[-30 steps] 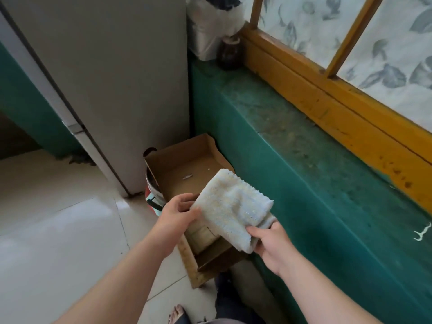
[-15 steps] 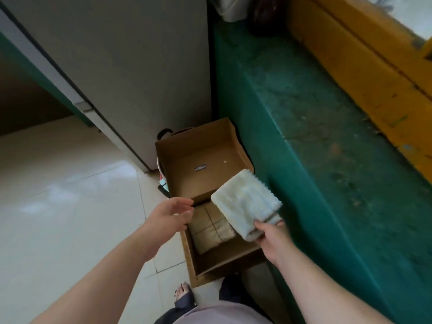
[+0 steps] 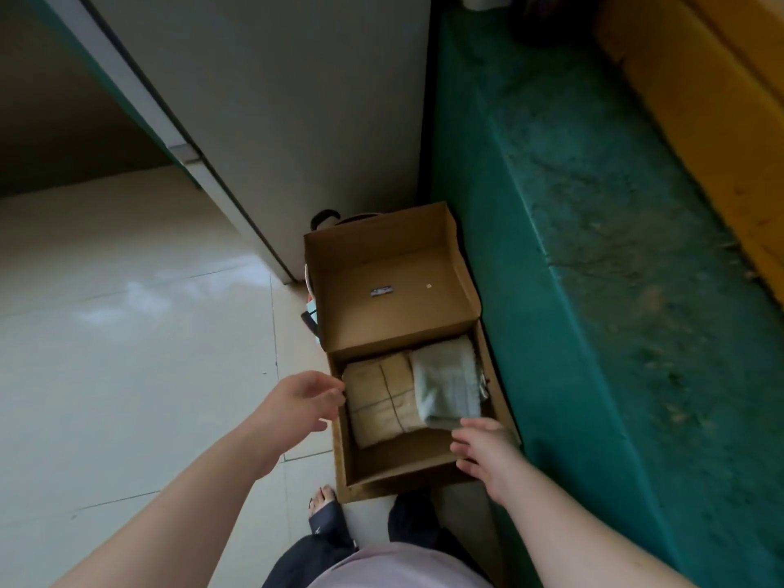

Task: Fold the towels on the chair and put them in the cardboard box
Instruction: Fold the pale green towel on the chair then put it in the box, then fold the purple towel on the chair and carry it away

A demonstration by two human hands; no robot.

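Both grips are spread and hold nothing: my left hand (image 3: 303,401) hovers at the left wall of the open brown cardboard box (image 3: 424,462) in the lower centre of the frame, and my right hand (image 3: 488,449) is at its near right corner. The folded white terry towel (image 3: 445,386) lies inside, against the right wall, touching a folded beige towel (image 3: 379,403) on its left. To finish well, I would press it flat, edges aligned with the neighbour. Its long axis runs from the near edge toward the raised lid.
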